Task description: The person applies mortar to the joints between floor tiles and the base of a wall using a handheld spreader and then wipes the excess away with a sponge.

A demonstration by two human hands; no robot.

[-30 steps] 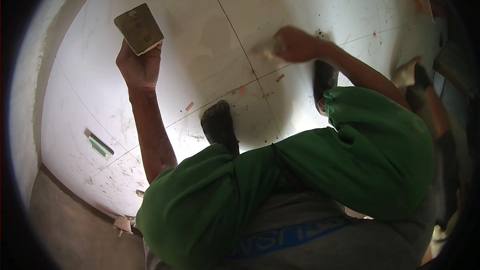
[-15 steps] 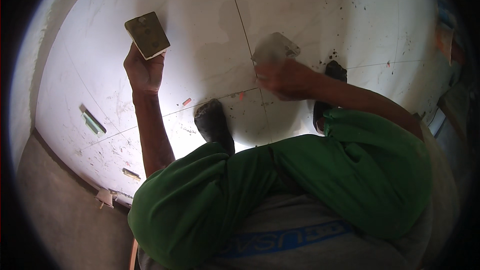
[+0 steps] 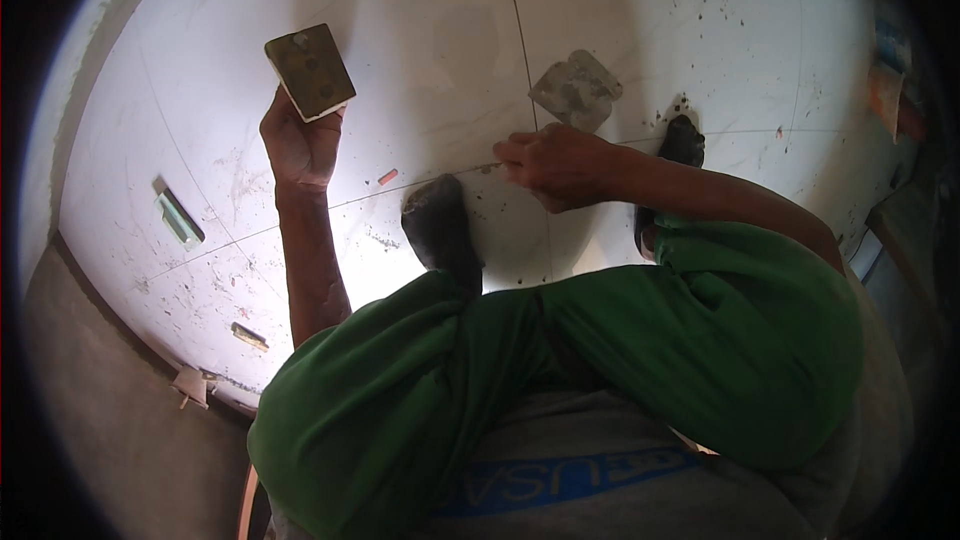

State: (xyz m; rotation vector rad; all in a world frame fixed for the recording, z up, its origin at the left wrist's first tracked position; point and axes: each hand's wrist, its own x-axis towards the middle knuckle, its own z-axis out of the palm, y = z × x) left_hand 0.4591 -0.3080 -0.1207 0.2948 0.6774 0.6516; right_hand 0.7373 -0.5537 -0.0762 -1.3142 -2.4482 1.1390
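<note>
My left hand point(image 3: 303, 145) is raised over the pale tiled floor point(image 3: 420, 0). Its fingers grip a flat rectangular block point(image 3: 312, 70), olive-brown with dark round spots on its face and whitish along its lower edge. Farther right, my right hand point(image 3: 555, 168) is low near a dark tile joint, its fingers curled together. Whatever they pinch is hidden. Just beyond its knuckles shows a thin grey, smeared flat patch or piece point(image 3: 578, 90); whether the hand holds it or it lies on the floor, I cannot tell.
My dark-covered feet point(image 3: 440, 225) stand on the tiles. A small red piece point(image 3: 388, 177) lies by the left one. Toward the left wall are a greenish strip point(image 3: 180, 220) and a yellowish one point(image 3: 250, 337). Dark crumbs dot the right side, near orange and blue items point(image 3: 888, 85).
The right hand, blurred before around its fingers, now shows sharply, slightly left and lower against the tiles. The grey patch beyond it shows more fully. The left hand still grips the block.
</note>
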